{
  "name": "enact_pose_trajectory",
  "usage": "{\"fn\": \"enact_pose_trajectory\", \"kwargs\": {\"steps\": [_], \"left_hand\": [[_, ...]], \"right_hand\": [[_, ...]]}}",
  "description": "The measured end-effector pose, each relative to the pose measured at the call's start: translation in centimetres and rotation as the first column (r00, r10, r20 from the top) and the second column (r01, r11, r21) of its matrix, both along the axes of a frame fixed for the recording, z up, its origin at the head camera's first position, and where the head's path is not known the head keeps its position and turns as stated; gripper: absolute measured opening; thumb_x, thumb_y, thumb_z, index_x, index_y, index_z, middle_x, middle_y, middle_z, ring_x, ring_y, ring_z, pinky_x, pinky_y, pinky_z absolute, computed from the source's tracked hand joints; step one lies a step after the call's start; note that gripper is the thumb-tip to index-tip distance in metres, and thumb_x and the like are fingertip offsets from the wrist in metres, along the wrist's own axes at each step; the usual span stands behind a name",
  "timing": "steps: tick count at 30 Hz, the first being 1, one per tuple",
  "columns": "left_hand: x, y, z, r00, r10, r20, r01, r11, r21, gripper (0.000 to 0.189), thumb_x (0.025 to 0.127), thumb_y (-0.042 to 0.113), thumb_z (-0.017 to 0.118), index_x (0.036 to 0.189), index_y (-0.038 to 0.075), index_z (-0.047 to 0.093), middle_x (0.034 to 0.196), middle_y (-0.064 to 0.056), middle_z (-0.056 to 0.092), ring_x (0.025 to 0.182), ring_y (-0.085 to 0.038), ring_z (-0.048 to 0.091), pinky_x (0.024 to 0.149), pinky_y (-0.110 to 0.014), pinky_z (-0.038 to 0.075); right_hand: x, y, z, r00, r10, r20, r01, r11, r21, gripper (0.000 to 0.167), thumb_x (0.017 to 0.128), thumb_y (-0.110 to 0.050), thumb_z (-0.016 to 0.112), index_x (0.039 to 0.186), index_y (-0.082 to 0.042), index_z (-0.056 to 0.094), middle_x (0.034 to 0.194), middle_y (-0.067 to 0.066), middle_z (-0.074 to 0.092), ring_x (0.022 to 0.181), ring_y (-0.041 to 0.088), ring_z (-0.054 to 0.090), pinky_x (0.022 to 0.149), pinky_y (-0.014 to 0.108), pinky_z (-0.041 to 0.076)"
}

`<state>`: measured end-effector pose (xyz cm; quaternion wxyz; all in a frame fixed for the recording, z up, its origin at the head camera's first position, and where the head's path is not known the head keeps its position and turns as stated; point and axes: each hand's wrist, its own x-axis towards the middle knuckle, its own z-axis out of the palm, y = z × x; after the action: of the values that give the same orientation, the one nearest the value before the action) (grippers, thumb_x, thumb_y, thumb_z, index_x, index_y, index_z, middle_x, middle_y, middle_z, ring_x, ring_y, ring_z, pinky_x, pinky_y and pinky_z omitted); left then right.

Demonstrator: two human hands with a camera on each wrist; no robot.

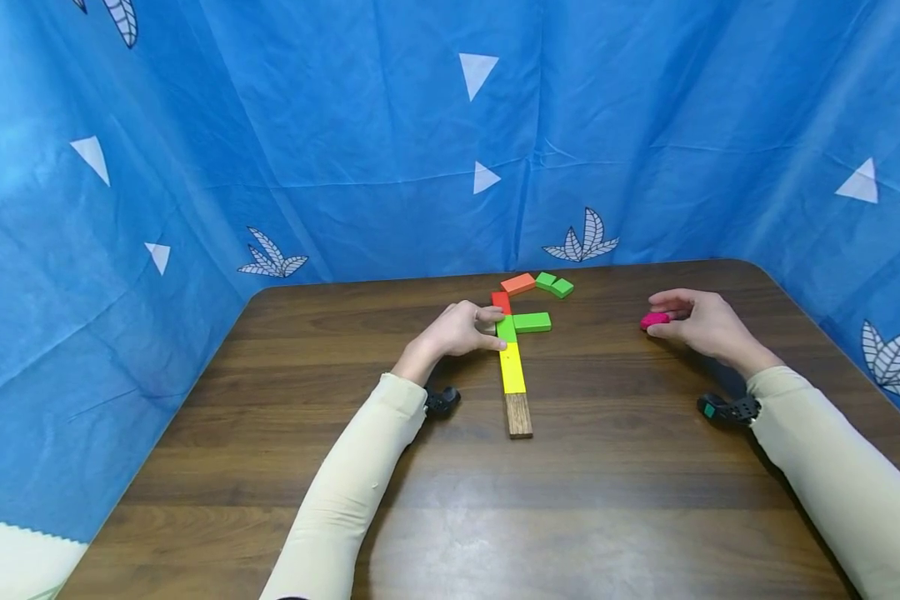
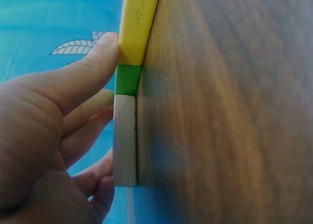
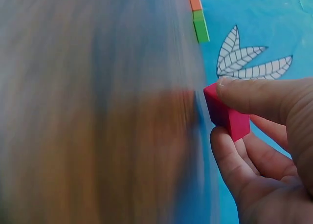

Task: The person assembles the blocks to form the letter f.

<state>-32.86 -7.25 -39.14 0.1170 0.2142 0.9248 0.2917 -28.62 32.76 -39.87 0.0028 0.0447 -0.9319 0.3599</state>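
Note:
On the table a line of flat blocks runs away from me: a brown wooden block (image 1: pixel 519 416), a yellow block (image 1: pixel 512 368), a green block (image 1: pixel 507 329) and a red block (image 1: pixel 500 302). My left hand (image 1: pixel 459 329) lies at its left side, thumb touching the yellow block near the green joint, fingers reaching across by the green and red blocks. In the left wrist view a greyish block (image 2: pixel 125 141) stands below the green one, beside the fingers; the head view does not show it clearly. Apart at the right, my right hand (image 1: pixel 701 325) pinches a pink block (image 3: pixel 229 114) between thumb and fingers.
Another green block (image 1: pixel 532 322) sticks out rightward from the line. Beyond the red block, an orange block (image 1: pixel 518 284) and two small green blocks (image 1: pixel 555 284) form a bent chain. A blue patterned curtain (image 1: pixel 390 133) borders the wooden table (image 1: pixel 607 492).

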Motion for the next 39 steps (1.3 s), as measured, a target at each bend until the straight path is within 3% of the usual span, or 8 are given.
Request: {"fn": "enact_pose_trajectory", "kwargs": {"steps": [6, 12, 15, 23, 30, 39], "left_hand": [[0.0, 0.0, 0.0, 1.000, 0.004, 0.001, -0.004, 1.000, -0.003, 0.061, 0.085, 0.036, 0.085, 0.142, 0.023, 0.065, 0.154, 0.001, 0.055, 0.140, -0.021, 0.055, 0.116, -0.037, 0.044], [0.0, 0.1, -0.1, 1.000, 0.009, -0.001, -0.009, 1.000, -0.003, 0.062, 0.085, 0.037, 0.086, 0.142, 0.024, 0.065, 0.154, 0.002, 0.055, 0.140, -0.021, 0.055, 0.117, -0.036, 0.043], [-0.1, 0.1, -0.1, 1.000, 0.010, 0.000, -0.010, 1.000, -0.004, 0.062, 0.085, 0.037, 0.086, 0.142, 0.024, 0.065, 0.154, 0.002, 0.055, 0.140, -0.021, 0.055, 0.117, -0.036, 0.043], [0.0, 0.1, 0.0, 1.000, 0.007, 0.003, -0.007, 1.000, -0.003, 0.062, 0.085, 0.036, 0.086, 0.142, 0.023, 0.065, 0.154, 0.002, 0.054, 0.137, -0.021, 0.058, 0.116, -0.037, 0.044], [0.1, 0.0, 0.1, 1.000, 0.011, 0.002, -0.011, 1.000, -0.009, 0.061, 0.085, 0.037, 0.086, 0.141, 0.024, 0.066, 0.154, 0.002, 0.055, 0.137, -0.021, 0.058, 0.116, -0.037, 0.044], [0.0, 0.1, 0.1, 1.000, 0.008, -0.004, -0.008, 1.000, -0.015, 0.061, 0.085, 0.037, 0.086, 0.142, 0.024, 0.066, 0.154, 0.002, 0.055, 0.142, -0.022, 0.053, 0.117, -0.037, 0.043]], "right_hand": [[-0.7, -1.3, 0.1, 0.999, 0.027, 0.037, -0.026, 0.999, -0.018, 0.055, 0.098, -0.023, 0.072, 0.146, -0.002, 0.055, 0.135, 0.028, 0.060, 0.112, 0.038, 0.057, 0.076, 0.018, 0.051], [-1.1, -2.1, 0.5, 0.996, 0.016, 0.083, -0.015, 1.000, -0.010, 0.052, 0.104, -0.019, 0.061, 0.153, -0.003, 0.048, 0.148, 0.034, 0.045, 0.123, 0.048, 0.046, 0.098, 0.053, 0.052], [-1.3, -2.4, 0.5, 0.996, 0.003, 0.087, -0.002, 1.000, -0.014, 0.052, 0.105, -0.018, 0.059, 0.153, -0.003, 0.047, 0.150, 0.036, 0.041, 0.125, 0.050, 0.044, 0.102, 0.060, 0.049], [-1.8, -3.0, 0.4, 0.997, -0.016, 0.079, 0.020, 0.999, -0.044, 0.052, 0.101, -0.021, 0.066, 0.147, -0.001, 0.052, 0.143, 0.032, 0.050, 0.120, 0.045, 0.048, 0.091, 0.041, 0.049], [-2.5, -3.8, 0.2, 0.998, -0.040, 0.047, 0.044, 0.996, -0.072, 0.061, 0.097, -0.032, 0.073, 0.146, -0.001, 0.053, 0.136, 0.029, 0.056, 0.116, 0.042, 0.051, 0.096, 0.045, 0.049], [-3.1, -5.1, 0.4, 0.998, -0.045, 0.050, 0.048, 0.996, -0.072, 0.064, 0.094, -0.032, 0.077, 0.145, -0.001, 0.055, 0.138, 0.028, 0.056, 0.112, 0.039, 0.051, 0.082, 0.035, 0.048]]}}
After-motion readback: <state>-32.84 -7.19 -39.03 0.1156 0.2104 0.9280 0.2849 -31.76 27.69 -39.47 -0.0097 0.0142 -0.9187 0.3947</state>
